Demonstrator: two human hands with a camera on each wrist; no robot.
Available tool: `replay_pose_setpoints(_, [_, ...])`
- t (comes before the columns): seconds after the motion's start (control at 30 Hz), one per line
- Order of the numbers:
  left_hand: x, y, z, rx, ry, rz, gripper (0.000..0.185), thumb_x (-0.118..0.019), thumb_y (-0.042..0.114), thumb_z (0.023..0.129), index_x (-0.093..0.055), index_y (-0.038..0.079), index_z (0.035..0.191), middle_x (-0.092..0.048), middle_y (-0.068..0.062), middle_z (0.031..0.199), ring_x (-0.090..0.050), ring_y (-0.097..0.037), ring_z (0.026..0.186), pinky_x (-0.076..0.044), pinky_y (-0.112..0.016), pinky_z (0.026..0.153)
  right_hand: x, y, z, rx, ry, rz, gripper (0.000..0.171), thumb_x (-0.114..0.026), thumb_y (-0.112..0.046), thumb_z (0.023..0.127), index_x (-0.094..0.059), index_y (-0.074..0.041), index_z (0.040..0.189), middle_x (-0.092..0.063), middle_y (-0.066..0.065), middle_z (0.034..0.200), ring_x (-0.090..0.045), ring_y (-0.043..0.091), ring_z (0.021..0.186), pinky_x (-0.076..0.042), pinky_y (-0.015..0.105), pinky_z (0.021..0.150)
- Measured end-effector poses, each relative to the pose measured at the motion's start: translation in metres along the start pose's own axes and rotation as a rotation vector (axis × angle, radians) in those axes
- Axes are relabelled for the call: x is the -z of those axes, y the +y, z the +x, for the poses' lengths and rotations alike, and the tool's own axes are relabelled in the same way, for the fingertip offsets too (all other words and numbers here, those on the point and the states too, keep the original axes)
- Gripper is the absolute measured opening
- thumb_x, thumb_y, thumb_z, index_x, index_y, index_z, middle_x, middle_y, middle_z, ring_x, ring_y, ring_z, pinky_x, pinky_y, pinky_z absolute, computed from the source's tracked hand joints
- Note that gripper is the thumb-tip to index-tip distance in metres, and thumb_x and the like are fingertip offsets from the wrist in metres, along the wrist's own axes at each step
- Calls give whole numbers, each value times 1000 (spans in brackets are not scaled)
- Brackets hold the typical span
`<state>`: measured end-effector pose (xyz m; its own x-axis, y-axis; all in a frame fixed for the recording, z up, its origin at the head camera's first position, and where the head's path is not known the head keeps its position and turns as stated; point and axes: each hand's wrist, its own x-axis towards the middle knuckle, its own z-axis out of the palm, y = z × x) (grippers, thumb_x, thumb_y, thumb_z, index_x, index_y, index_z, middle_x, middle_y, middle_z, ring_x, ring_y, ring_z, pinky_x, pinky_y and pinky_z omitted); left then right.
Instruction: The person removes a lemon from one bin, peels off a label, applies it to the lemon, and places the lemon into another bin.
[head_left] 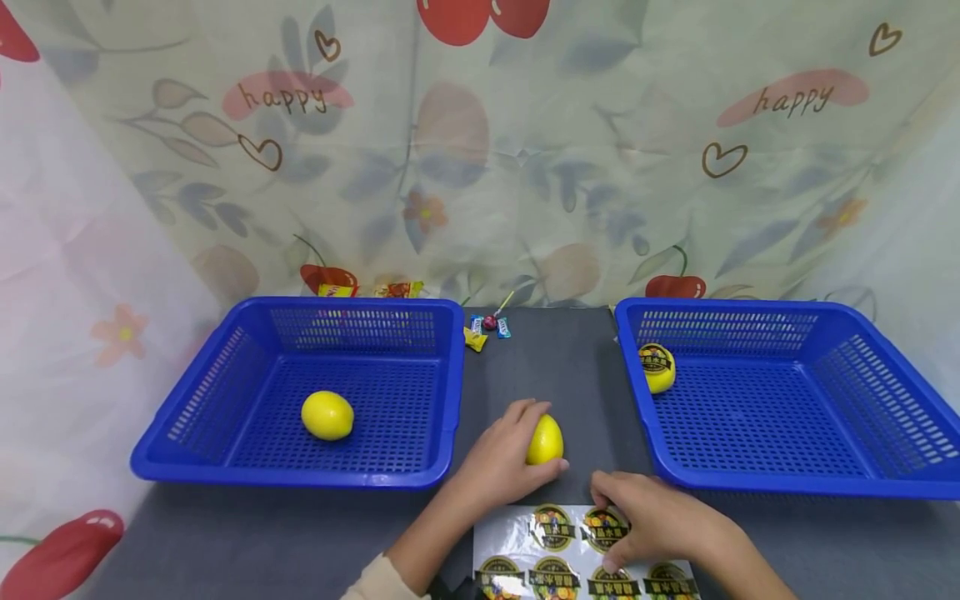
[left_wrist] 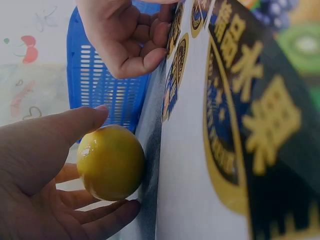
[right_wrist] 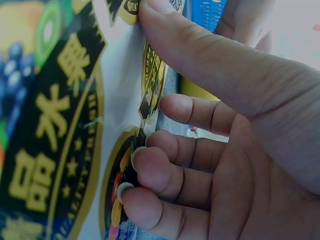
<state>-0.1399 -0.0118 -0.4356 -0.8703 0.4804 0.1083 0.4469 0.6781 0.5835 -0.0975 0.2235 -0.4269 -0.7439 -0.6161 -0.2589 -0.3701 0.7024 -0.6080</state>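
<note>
The left hand [head_left: 498, 462] curls round a lemon [head_left: 545, 439] on the dark table [head_left: 555, 367], thumb over the top and fingers underneath in the left wrist view, so the fruit sits clasped between them. This lemon lies between the two baskets, just at twelve o'clock from the sticker sheet [head_left: 525, 554].

The right hand [head_left: 652, 521] rests on the sticker sheet at about four o'clock from the lemon. Its fingertips [right_wrist: 145, 160] are bent down onto a round sticker [head_left: 604, 527], and the thumb presses the sheet farther up; whether the sticker's edge is lifted I cannot tell. The two hands are near each other but do not touch.

At nine o'clock from the held lemon stands the left basket [head_left: 225, 467], blue, with a second lemon [head_left: 327, 415] lying on its floor. At three o'clock stands the right basket [head_left: 750, 483], with a labelled lemon [head_left: 657, 367] resting against its near-left wall, sticker facing up.

At twelve o'clock, near the back of the table, a few wrapped sweets [head_left: 487, 327] lie between the baskets. A printed cloth [head_left: 525, 167] hangs behind.
</note>
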Motion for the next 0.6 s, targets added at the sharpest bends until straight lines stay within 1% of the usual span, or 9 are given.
replay_pose_setpoints(0.07, [1, 0, -1, 1, 0, 5, 74, -74, 44, 88, -46, 11, 148, -46, -12, 146, -57, -31, 115, -50, -43, 91, 0, 0, 0, 2, 2, 0, 53, -93, -38, 66, -50, -20, 92, -50, -7, 76, -41, 5, 62, -39, 26, 54])
replay_pose_setpoints(0.17, [2, 3, -6, -4, 18, 41, 77, -76, 45, 86, -45, 13, 149, -40, -13, 152, -50, -33, 126, -47, -49, 98, 0, 0, 0, -1, -1, 5, 53, -93, -38, 66, -50, -21, 92, -50, -7, 76, -41, 4, 62, -39, 26, 54])
replay_pose_setpoints(0.23, [4, 8, -11, -22, 58, 91, 76, -78, 46, 85, -47, 14, 147, -37, -14, 153, -43, -34, 132, -44, -52, 101, 0, 0, 0, 2, -2, 8, 53, -93, -38, 66, -50, -20, 92, -49, -7, 76, -41, 5, 62, -38, 26, 54])
replay_pose_setpoints(0.3, [5, 14, -19, -52, 113, 142, 67, -80, 45, 83, -54, 16, 137, -41, -13, 149, -42, -32, 131, -44, -50, 100, 0, 0, 0, 1, -6, 15, 53, -93, -37, 66, -50, -20, 92, -49, -6, 75, -41, 5, 61, -38, 26, 53])
replay_pose_setpoints(0.37, [6, 20, -28, -90, 151, 169, 53, -82, 43, 82, -60, 17, 123, -50, -8, 133, -50, -25, 117, -49, -41, 91, 0, 0, 0, -1, -7, 17, 53, -93, -36, 66, -50, -20, 92, -48, -6, 75, -40, 5, 61, -37, 26, 53])
replay_pose_setpoints(0.4, [6, 23, -33, -106, 147, 174, 45, -82, 41, 82, -61, 18, 115, -53, -4, 122, -52, -20, 106, -50, -35, 84, 0, 0, 0, -2, -7, 17, 53, -93, -36, 66, -51, -20, 92, -48, -6, 75, -40, 5, 61, -37, 26, 53])
replay_pose_setpoints(0.5, [3, 27, -45, -119, 70, 168, 32, -82, 39, 82, -62, 20, 100, -50, 6, 94, -49, -9, 76, -45, -25, 63, 0, -1, 0, -1, -2, 6, 53, -93, -36, 66, -51, -20, 92, -49, -7, 75, -40, 5, 62, -37, 26, 54])
replay_pose_setpoints(0.53, [2, 28, -48, -110, 33, 166, 31, -81, 40, 83, -62, 20, 98, -47, 8, 88, -47, -7, 70, -43, -24, 59, 0, -1, 0, -4, -1, 2, 53, -93, -36, 66, -50, -20, 92, -49, -7, 75, -40, 4, 62, -37, 26, 54])
replay_pose_setpoints(0.6, [-2, 26, -53, -74, -37, 169, 31, -80, 42, 82, -64, 20, 97, -46, 10, 84, -47, -6, 64, -43, -24, 56, 0, -2, -1, -2, 0, -1, 53, -94, -36, 66, -50, -20, 92, -49, -7, 75, -40, 5, 62, -37, 26, 54])
